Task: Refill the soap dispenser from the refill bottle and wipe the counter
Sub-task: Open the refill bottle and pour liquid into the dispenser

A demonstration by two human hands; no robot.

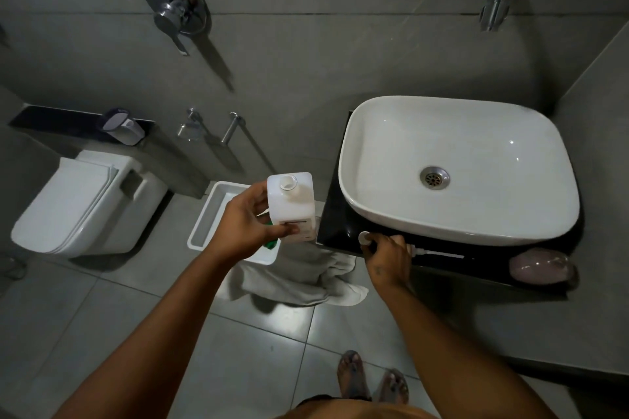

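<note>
My left hand grips a white rectangular refill bottle, held upright in the air left of the black counter; its round mouth faces up. My right hand rests on the counter's front edge, its fingertips pinching a small round white cap. Just right of that hand lies a white pump head with its thin tube, flat on the counter. A pinkish soap dispenser body sits at the counter's front right corner. A white basin fills most of the counter.
A white bin with something green in it stands on the floor below the bottle. A crumpled pale towel lies on the tiles. A toilet hangs at left. The spout sticks out of the wall. My feet are near the counter.
</note>
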